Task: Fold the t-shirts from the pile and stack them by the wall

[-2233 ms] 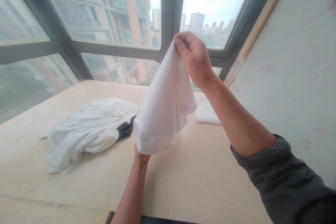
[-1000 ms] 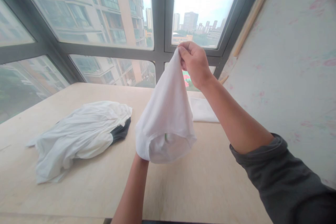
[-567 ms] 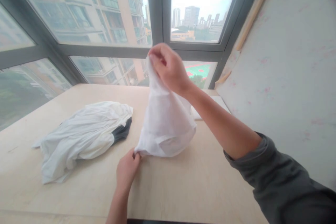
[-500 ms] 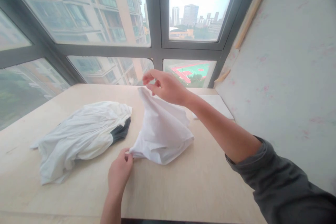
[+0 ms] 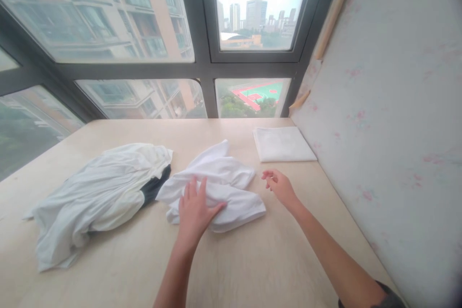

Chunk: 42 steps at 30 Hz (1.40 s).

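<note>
White cloth point(image 5: 231, 192) that was standing up in a peak half a second ago is now lying slumped and rumpled on the table, and both of my hands are sitting in new spots.

So, left hand point(image 5: 195, 209): it's resting palm down on the cloth's near left part, fingers spread and thumb sticking out to the right, just pressing from above, not pinching anything. Right hand point(image 5: 280, 186) is hovering off to the right of the cloth, well apart from the left one, fingers loosely curled and kinda blurry, touching nothing as far as I'm seeing. Dark sleeve point(image 5: 384, 298) is poking in at the bottom right corner.

Going outward, a bigger white garment point(image 5: 101, 192) is lying in a wrinkly heap to the left, with a dark patch point(image 5: 155, 186) showing right beside the cloth's left corner; can't tell if they're touching. Past my right hand, a folded white cloth point(image 5: 284, 144) is lying flat and neat by the flowery wall point(image 5: 382, 130). All of it is sitting on the pale wooden table point(image 5: 267, 260), with the gray window frame point(image 5: 204, 70) running behind.
</note>
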Tool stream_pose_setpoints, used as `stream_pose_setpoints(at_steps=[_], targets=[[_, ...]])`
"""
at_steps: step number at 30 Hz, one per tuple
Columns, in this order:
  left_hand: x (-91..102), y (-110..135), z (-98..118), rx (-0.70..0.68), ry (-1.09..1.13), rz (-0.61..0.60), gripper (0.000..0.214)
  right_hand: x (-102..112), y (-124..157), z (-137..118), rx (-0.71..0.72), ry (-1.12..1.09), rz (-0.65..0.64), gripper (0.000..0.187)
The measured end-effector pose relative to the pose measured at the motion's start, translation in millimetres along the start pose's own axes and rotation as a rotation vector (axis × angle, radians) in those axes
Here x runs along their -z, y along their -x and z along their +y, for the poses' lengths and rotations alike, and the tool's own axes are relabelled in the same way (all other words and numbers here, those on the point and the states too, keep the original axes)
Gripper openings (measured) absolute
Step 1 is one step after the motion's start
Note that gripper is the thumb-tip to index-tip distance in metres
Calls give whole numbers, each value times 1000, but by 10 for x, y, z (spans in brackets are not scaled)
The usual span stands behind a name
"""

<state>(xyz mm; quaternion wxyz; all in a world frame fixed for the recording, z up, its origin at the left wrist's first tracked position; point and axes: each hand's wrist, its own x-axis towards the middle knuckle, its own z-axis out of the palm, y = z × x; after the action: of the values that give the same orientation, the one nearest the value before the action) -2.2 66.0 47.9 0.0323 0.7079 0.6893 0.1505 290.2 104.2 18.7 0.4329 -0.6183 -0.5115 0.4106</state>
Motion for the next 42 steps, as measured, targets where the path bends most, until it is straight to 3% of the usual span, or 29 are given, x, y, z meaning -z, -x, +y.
stream_pose_setpoints(at_steps=[3, 6, 23, 37, 40, 42], targets=[[-62, -16, 31, -49, -97, -63, 73, 42, 127, 202, 9, 5, 26, 24], [-94, -2, -23, -88, -138, -48, 62, 31, 194, 266, -4, 26, 22, 25], [-148, 28, -45, -98, -137, -22, 57, -17, 252, 395, -7, 92, 12, 24], [-157, 69, -32, -116, -103, 19, 50, -20, 309, 329, 10, 170, 22, 23], [-176, 66, -46, -116, -100, 32, 50, -62, 264, 323, 84, 256, 54, 32], [-160, 59, -52, -115, -102, 25, 53, -119, 182, 306, 214, 326, 62, 47]])
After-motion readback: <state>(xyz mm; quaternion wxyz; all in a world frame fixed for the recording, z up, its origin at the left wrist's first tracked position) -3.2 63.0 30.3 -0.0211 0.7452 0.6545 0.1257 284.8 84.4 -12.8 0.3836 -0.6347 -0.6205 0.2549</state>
